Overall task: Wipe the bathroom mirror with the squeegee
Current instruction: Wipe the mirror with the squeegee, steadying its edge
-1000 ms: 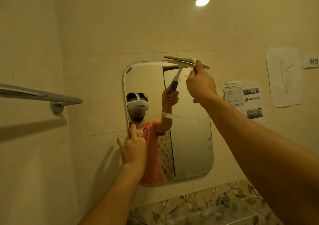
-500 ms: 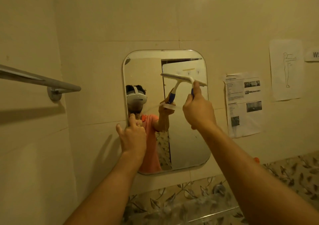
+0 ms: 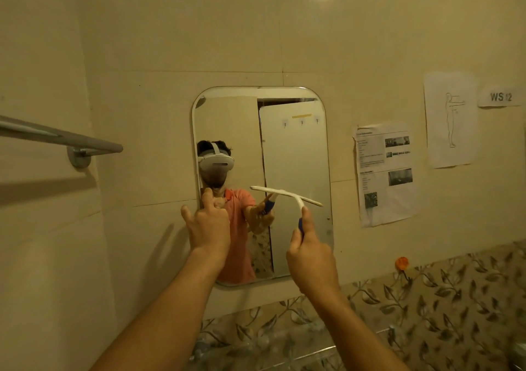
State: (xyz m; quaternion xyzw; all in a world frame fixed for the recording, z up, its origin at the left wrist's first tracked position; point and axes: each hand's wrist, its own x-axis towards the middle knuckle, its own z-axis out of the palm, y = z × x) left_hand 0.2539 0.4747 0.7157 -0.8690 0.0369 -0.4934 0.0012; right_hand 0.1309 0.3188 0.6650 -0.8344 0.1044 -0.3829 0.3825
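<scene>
1. Squeegee (image 3: 284,192): the right hand (image 3: 308,259) grips its blue handle, fingers curled round it. The blade lies across the right half of the mirror (image 3: 296,148), below the middle.
2. Left hand (image 3: 209,228), fingers spread and holding nothing, braces at the mirror's left edge.
3. The blade has come down from the top edge. This looks like a downward stroke, with the bottom strip and left half probably still to do.

Beige tiled wall (image 3: 142,43), inspected. Centre: rounded rectangular frameless mirror (image 3: 293,157), mounted flat. Left: grey metal towel rail (image 3: 65,137) on a round bracket. Right: printed white paper sheet (image 3: 384,174) with photographs. Upper right: white figure-outline drawing sheet (image 3: 451,120) and white "WS 12" label (image 3: 501,96). Lower right: small orange fitting (image 3: 402,263) above leaf-patterned tile band (image 3: 441,293).
</scene>
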